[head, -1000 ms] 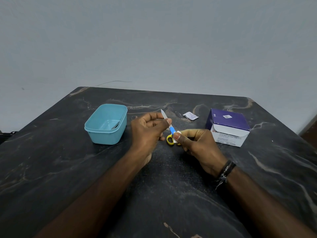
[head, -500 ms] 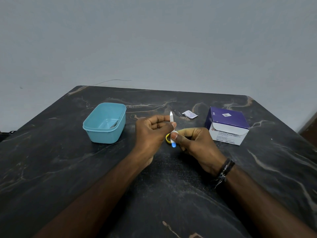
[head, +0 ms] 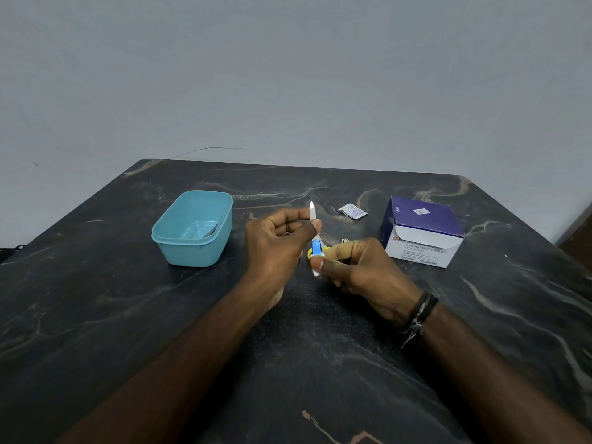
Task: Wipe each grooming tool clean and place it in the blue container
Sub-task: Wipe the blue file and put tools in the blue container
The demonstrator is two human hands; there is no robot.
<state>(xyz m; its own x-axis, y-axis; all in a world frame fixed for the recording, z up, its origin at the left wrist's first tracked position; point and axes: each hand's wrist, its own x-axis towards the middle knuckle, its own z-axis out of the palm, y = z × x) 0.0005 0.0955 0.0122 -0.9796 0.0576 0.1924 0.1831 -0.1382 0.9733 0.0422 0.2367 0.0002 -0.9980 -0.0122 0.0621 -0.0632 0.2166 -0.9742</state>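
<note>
left hand (head: pixel 278 248): fingers pinch nail file (head: pixel 312 216) upright, right of blue container (head: pixel 195 229) | right hand (head: pixel 355 267): fingers grip white wipe (head: pixel 316 271) at file's blue handle | worktop (head: pixel 96 315): bare near edge | box (head: pixel 423 232): "Alcohol 70%", "100 Units"

box (head: pixel 419 233): "Alcohol 70%", "100 Units"

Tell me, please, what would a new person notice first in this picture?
First, the two bare hands at the table's centre: the left hand and the right hand together hold a slim white-bladed nail file with a blue grip, its tip pointing up. Next, the light blue rectangular plastic container on the left, with something metallic inside. Then the purple and white cardboard box of alcohol swabs on the right.
</note>
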